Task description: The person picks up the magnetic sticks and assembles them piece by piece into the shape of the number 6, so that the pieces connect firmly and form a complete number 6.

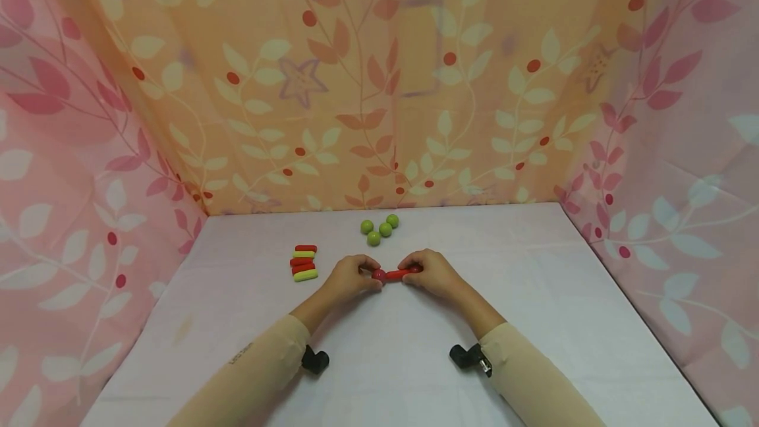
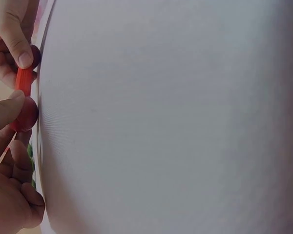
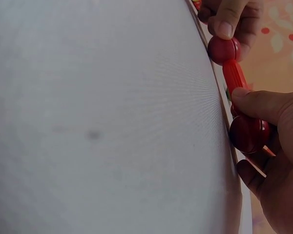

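A bright red rod [image 1: 396, 275] lies between two dark red balls over the middle of the table. My left hand [image 1: 348, 277] pinches the left ball [image 1: 379, 276] between thumb and fingers, and the left wrist view shows the thumb at the joint of ball and rod. With its thumb on the rod's other end, my right hand [image 1: 437, 274] grips the rod beside the right ball [image 3: 249, 134]. In the right wrist view the rod meets the left ball [image 3: 223, 50] end to end. Fingers hide part of each ball.
Several green balls [image 1: 373, 238] sit in a loose group beyond the hands. To the left lies a column of several short red and yellow-green rods [image 1: 305, 267]. A white cloth covers the table [image 1: 510, 249], with patterned curtains [image 1: 367, 84] at the back and sides.
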Demonstrator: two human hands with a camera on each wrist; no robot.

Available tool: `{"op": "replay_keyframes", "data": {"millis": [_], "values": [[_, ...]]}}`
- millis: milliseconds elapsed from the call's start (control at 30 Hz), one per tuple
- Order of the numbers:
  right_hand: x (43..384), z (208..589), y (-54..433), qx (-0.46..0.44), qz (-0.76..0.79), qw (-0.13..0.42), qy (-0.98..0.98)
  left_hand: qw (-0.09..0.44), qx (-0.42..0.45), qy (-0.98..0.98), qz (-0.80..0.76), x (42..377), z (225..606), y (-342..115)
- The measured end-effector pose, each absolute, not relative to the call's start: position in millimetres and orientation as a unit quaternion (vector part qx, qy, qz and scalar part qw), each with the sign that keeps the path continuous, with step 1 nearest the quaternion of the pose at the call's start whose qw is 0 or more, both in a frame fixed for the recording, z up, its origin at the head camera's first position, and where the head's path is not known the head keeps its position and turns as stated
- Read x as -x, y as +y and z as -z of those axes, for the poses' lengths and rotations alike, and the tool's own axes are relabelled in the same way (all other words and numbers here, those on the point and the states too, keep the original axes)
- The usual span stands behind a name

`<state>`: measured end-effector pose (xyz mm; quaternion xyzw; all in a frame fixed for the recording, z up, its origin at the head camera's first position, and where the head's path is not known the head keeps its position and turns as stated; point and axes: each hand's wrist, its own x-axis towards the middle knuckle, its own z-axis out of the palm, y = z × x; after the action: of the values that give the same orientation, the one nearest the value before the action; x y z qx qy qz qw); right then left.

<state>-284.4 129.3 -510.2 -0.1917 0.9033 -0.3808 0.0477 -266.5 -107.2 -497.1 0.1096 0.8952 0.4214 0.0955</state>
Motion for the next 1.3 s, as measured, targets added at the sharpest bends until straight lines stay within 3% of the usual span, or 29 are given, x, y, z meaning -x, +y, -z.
{"op": "replay_keyframes", "data": {"millis": [733, 1300], "values": [[283.3, 509.5, 129.4, 0.197, 0.384, 0.044, 0.901, 0.118, -0.112, 0.889, -0.429, 267.8, 496.4, -112.6], [282.3, 508.4, 127.9, 0.179, 0.388, 0.051, 0.903, 0.101, -0.106, 0.891, -0.429, 262.2, 477.6, -134.7]]}}
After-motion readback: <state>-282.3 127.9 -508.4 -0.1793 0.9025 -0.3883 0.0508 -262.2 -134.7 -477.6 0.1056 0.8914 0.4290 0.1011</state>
